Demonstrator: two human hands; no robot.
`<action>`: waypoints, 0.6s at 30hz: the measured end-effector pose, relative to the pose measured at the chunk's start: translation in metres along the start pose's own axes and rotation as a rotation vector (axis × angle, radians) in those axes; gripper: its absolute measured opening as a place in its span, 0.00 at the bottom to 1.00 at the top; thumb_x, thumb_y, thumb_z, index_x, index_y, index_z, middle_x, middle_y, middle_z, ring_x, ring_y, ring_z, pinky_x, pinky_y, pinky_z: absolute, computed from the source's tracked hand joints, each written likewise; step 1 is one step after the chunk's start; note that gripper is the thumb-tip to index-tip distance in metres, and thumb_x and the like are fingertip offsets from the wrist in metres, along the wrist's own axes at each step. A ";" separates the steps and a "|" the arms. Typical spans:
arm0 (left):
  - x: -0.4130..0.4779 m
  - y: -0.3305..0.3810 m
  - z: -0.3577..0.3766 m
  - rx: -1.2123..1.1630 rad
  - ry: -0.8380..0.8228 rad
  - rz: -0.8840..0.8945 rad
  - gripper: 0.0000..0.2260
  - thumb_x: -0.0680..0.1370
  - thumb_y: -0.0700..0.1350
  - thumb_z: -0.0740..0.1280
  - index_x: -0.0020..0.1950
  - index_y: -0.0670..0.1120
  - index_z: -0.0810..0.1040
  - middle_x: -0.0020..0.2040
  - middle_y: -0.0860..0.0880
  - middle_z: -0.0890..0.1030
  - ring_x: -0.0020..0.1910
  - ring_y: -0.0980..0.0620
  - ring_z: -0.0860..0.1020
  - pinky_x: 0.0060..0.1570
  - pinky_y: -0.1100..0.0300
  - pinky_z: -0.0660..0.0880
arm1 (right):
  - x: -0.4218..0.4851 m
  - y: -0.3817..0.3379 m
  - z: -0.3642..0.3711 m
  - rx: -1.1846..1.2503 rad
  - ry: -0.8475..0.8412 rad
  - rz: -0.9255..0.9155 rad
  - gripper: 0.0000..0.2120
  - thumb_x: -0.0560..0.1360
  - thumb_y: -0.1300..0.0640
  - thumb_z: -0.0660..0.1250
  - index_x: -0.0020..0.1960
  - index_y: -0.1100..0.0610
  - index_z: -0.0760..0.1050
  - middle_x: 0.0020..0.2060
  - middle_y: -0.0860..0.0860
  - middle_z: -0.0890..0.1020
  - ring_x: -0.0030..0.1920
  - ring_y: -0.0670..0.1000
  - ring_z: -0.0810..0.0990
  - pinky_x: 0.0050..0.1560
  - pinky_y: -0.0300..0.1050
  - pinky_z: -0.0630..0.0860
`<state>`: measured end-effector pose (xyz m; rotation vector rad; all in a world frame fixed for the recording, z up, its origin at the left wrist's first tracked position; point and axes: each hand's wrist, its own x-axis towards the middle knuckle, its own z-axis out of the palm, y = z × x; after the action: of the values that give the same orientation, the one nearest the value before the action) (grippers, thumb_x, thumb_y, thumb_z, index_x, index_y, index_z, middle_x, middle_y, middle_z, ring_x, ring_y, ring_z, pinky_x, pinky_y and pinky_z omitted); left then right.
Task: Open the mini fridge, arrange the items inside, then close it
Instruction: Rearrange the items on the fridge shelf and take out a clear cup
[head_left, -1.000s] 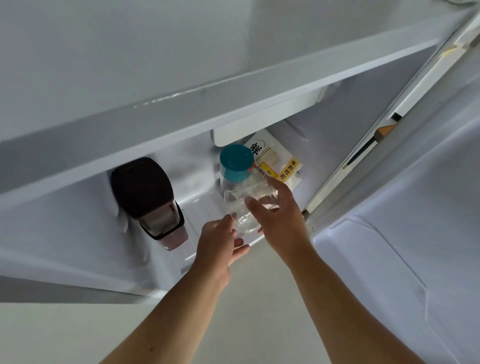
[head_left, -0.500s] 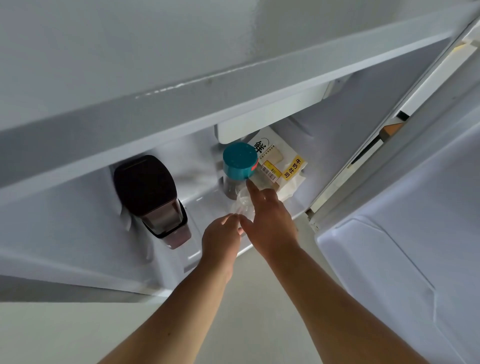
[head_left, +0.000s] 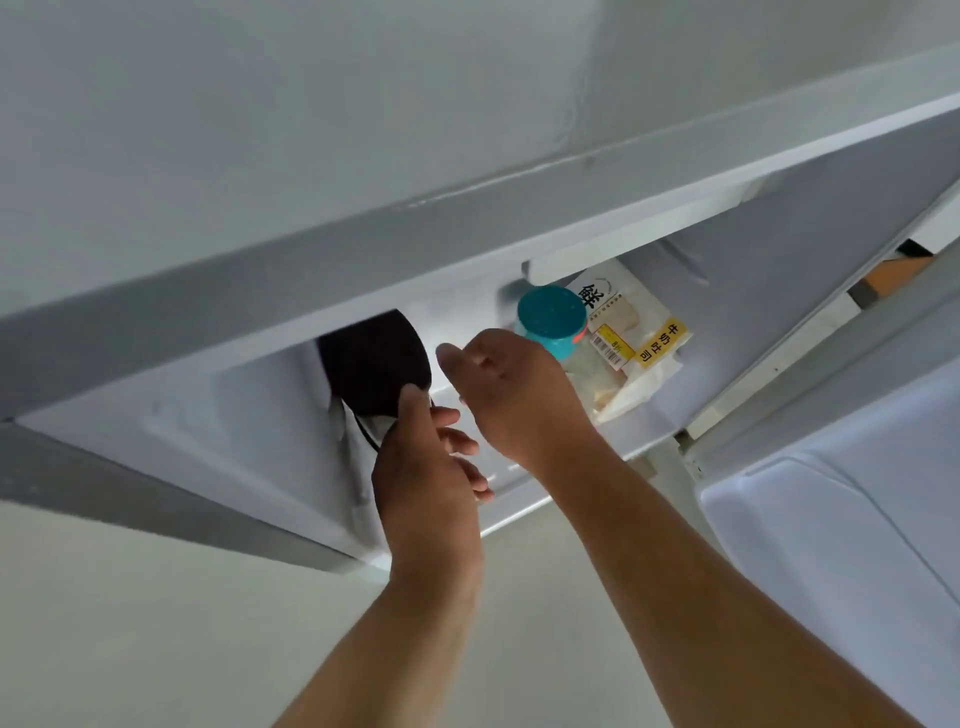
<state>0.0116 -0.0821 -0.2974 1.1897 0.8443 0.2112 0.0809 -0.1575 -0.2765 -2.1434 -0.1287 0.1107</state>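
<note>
The mini fridge (head_left: 291, 270) stands open and I look down into it. On its floor stand a container with a dark lid (head_left: 369, 358) at the left, a jar with a teal lid (head_left: 550, 317) and a bagged loaf with a yellow label (head_left: 639, 338) at the back right. My left hand (head_left: 426, 478) reaches to the dark-lidded container, one fingertip on the lid's edge, the other fingers spread; the container's body is hidden behind it. My right hand (head_left: 514, 395) hovers just left of the teal-lidded jar, fingers loosely curled, with nothing seen in it.
The open fridge door (head_left: 841, 545) hangs at the right, its white inner liner facing me. The fridge's top panel (head_left: 260, 130) fills the upper view and overhangs the items. A pale floor (head_left: 156, 623) lies below.
My left hand moved left from beside the jar to the dark-lidded container. My right hand drew back off the jar and curled. The view shifted, so the fridge interior sits further right.
</note>
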 end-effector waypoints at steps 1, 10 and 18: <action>0.001 0.006 -0.001 -0.014 0.006 -0.011 0.25 0.75 0.70 0.60 0.34 0.54 0.84 0.30 0.52 0.81 0.25 0.53 0.76 0.23 0.61 0.73 | 0.008 -0.010 0.003 0.045 -0.065 0.028 0.18 0.81 0.40 0.66 0.40 0.52 0.77 0.37 0.46 0.84 0.38 0.47 0.82 0.44 0.48 0.81; -0.006 0.024 0.002 -0.015 0.018 -0.001 0.21 0.83 0.58 0.59 0.41 0.50 0.86 0.33 0.52 0.84 0.25 0.54 0.78 0.27 0.62 0.77 | 0.029 -0.029 0.005 0.163 -0.378 0.111 0.19 0.83 0.46 0.66 0.39 0.55 0.70 0.33 0.56 0.78 0.32 0.56 0.77 0.42 0.54 0.72; -0.019 0.027 0.026 0.047 -0.204 -0.031 0.19 0.85 0.54 0.59 0.48 0.45 0.84 0.33 0.51 0.85 0.25 0.53 0.79 0.26 0.60 0.78 | 0.021 -0.012 -0.036 0.146 -0.158 0.065 0.19 0.83 0.47 0.67 0.38 0.56 0.71 0.30 0.51 0.74 0.33 0.51 0.74 0.39 0.52 0.72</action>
<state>0.0239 -0.1013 -0.2614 1.2184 0.6908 0.0439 0.1056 -0.1775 -0.2473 -1.9923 -0.1391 0.3181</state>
